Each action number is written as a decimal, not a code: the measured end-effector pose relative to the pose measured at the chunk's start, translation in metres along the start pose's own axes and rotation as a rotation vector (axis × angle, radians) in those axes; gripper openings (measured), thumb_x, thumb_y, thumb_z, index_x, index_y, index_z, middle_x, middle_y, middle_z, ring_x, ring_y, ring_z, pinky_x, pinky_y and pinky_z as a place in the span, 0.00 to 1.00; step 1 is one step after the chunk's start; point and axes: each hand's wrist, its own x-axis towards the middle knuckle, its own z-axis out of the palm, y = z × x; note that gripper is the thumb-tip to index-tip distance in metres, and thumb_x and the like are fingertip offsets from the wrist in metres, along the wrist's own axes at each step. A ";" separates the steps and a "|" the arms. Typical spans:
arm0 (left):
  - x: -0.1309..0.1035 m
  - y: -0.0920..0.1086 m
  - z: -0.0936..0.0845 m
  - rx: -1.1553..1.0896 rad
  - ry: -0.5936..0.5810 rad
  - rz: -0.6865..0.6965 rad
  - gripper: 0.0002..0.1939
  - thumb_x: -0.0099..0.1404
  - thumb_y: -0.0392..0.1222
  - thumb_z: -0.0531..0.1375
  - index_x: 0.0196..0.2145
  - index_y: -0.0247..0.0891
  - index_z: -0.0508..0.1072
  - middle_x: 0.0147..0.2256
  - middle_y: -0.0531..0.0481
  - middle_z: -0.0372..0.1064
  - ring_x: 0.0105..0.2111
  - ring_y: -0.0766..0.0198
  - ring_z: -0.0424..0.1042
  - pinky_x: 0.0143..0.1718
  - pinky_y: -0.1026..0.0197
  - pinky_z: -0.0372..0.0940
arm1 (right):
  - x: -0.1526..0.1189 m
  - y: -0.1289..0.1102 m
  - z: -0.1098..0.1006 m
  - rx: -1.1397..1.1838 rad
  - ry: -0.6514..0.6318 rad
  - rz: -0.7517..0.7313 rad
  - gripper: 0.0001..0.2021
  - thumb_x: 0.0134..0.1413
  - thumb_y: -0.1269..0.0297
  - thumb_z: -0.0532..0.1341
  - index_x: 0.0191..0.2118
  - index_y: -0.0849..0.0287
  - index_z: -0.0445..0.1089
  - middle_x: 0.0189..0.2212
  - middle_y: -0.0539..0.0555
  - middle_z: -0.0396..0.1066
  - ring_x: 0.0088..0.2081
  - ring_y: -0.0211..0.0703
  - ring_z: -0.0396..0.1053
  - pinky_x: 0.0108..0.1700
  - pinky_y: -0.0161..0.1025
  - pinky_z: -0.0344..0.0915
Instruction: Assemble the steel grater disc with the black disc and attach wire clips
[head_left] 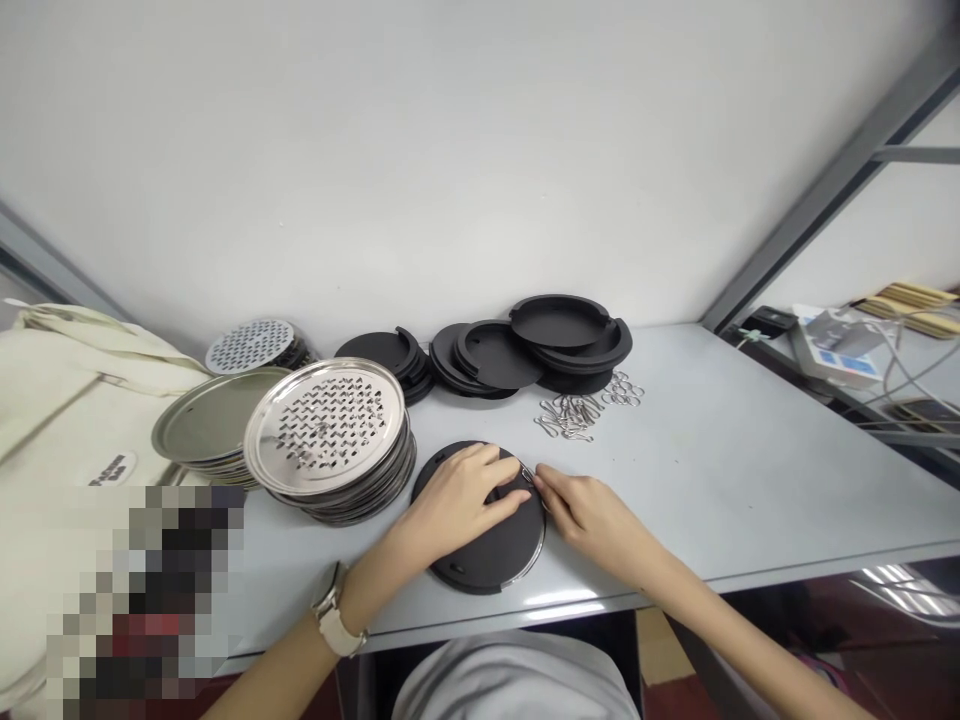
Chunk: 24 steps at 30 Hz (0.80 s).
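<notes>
A round black disc point(487, 540) with a shiny metal rim along its right side lies near the table's front edge. Across its top rests my left hand point(469, 495), fingers stretched out and thumb apart. My right hand point(581, 505) pinches a small metal clip point(527, 474) at the disc's upper right edge; the fingertips partly hide it. Behind the hands lies a pile of loose metal clips point(570, 415). Left of the disc stands a stack of round metal grater plates point(326, 430) with raised slots.
Black round covers point(499, 355) and black trays point(562, 322) are piled along the wall. Plain metal discs point(217, 415) and another perforated plate point(251, 345) stand further left, beside a cream cloth bag point(75, 400). A metal frame post point(825, 170) rises at right.
</notes>
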 end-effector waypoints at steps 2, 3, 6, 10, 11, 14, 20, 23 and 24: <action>0.000 0.000 0.000 -0.001 0.008 -0.003 0.11 0.67 0.44 0.56 0.29 0.38 0.60 0.30 0.54 0.61 0.34 0.64 0.63 0.36 0.63 0.57 | -0.001 0.000 0.001 -0.008 0.005 0.001 0.11 0.65 0.66 0.44 0.30 0.55 0.54 0.18 0.46 0.56 0.19 0.38 0.55 0.26 0.35 0.47; 0.000 0.000 0.000 -0.001 0.010 -0.002 0.11 0.67 0.44 0.56 0.29 0.38 0.60 0.30 0.54 0.60 0.34 0.64 0.62 0.36 0.63 0.57 | -0.001 0.000 0.001 -0.012 0.005 0.002 0.11 0.65 0.66 0.44 0.30 0.55 0.54 0.18 0.46 0.56 0.19 0.38 0.55 0.26 0.35 0.47; -0.001 0.000 0.001 0.004 0.014 0.005 0.11 0.66 0.44 0.56 0.29 0.38 0.60 0.30 0.54 0.60 0.34 0.64 0.62 0.36 0.63 0.57 | -0.002 0.001 0.000 -0.020 -0.001 -0.009 0.11 0.65 0.66 0.44 0.30 0.55 0.54 0.18 0.46 0.56 0.19 0.38 0.55 0.25 0.35 0.46; -0.001 0.001 0.002 0.015 0.019 0.011 0.12 0.66 0.45 0.56 0.28 0.39 0.58 0.30 0.54 0.60 0.33 0.64 0.62 0.35 0.63 0.57 | -0.001 0.002 -0.001 -0.014 -0.004 -0.032 0.11 0.66 0.66 0.44 0.30 0.55 0.54 0.18 0.46 0.57 0.19 0.38 0.56 0.26 0.34 0.47; -0.001 0.001 0.002 0.017 0.021 0.012 0.12 0.66 0.45 0.56 0.28 0.39 0.58 0.30 0.54 0.60 0.33 0.64 0.63 0.35 0.63 0.57 | -0.001 0.002 -0.001 -0.013 -0.004 -0.036 0.11 0.66 0.66 0.44 0.30 0.55 0.54 0.19 0.46 0.57 0.19 0.38 0.56 0.26 0.34 0.47; -0.001 0.001 0.003 0.017 0.025 0.012 0.12 0.66 0.45 0.56 0.28 0.38 0.59 0.30 0.53 0.60 0.33 0.64 0.63 0.35 0.62 0.57 | -0.001 0.003 0.000 -0.020 -0.004 -0.051 0.11 0.66 0.66 0.44 0.30 0.55 0.54 0.19 0.46 0.59 0.20 0.38 0.57 0.26 0.34 0.47; 0.000 0.001 0.004 0.002 0.032 0.015 0.11 0.66 0.44 0.56 0.28 0.38 0.61 0.29 0.53 0.60 0.33 0.64 0.62 0.35 0.62 0.57 | 0.000 0.006 -0.001 -0.051 -0.013 -0.060 0.11 0.66 0.67 0.44 0.30 0.55 0.55 0.19 0.46 0.59 0.20 0.38 0.57 0.25 0.34 0.46; 0.000 0.001 0.004 -0.007 0.035 0.014 0.10 0.66 0.43 0.56 0.28 0.38 0.61 0.30 0.53 0.60 0.33 0.64 0.62 0.35 0.62 0.58 | 0.000 0.005 -0.001 -0.050 -0.017 -0.069 0.11 0.65 0.67 0.44 0.31 0.56 0.56 0.19 0.47 0.59 0.19 0.37 0.57 0.25 0.34 0.46; -0.001 0.001 0.004 -0.007 0.036 0.013 0.10 0.66 0.43 0.56 0.28 0.38 0.61 0.30 0.53 0.60 0.33 0.64 0.62 0.35 0.62 0.58 | 0.000 0.005 -0.001 -0.048 -0.014 -0.067 0.11 0.65 0.67 0.44 0.31 0.56 0.56 0.19 0.47 0.59 0.19 0.37 0.57 0.25 0.34 0.46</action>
